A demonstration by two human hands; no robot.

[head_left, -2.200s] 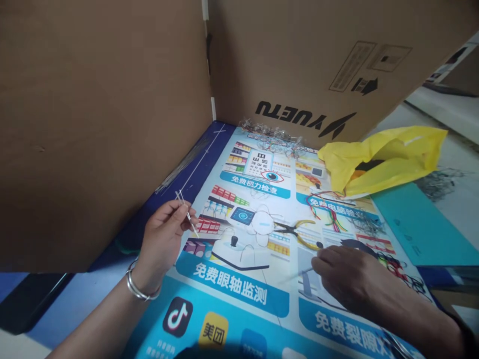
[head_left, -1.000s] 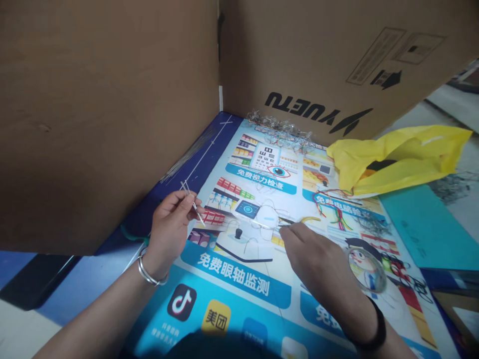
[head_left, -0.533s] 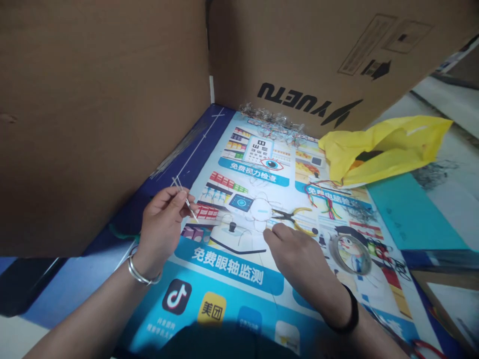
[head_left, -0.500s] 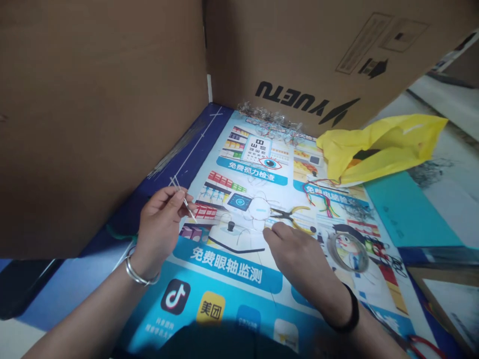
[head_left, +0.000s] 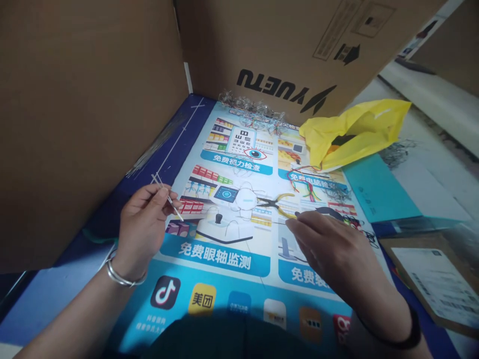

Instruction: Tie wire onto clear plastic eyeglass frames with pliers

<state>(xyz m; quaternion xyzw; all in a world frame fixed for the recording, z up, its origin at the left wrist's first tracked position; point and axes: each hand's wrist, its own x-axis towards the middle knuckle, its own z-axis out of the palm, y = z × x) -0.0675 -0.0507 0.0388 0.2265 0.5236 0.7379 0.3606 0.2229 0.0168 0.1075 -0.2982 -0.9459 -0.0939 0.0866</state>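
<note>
My left hand (head_left: 142, 222) is closed in a pinch on a few thin pale wire pieces (head_left: 176, 210), which poke out on both sides of the fingertips. My right hand (head_left: 335, 249) is closed, thumb against forefinger, on a thin wire (head_left: 267, 221) that points left from the fingertips. Just beyond it lie the pliers (head_left: 276, 203) with yellow handles, jaws apart and facing left. Fine wire loops, hard to make out, lie on the printed poster (head_left: 224, 276) between the hands.
Cardboard walls (head_left: 93, 99) stand at the left and back. Tangled wire pieces (head_left: 254, 109) line the back edge; straight wires (head_left: 149, 152) lie at left. A yellow bag (head_left: 366, 134), coloured cords (head_left: 310, 192), a teal sheet (head_left: 381, 189) and a brown parcel (head_left: 434, 284) sit at right.
My right hand has moved right, away from the left hand, and now covers the tape roll. My left hand keeps its pinch. The view has shifted to the right.
</note>
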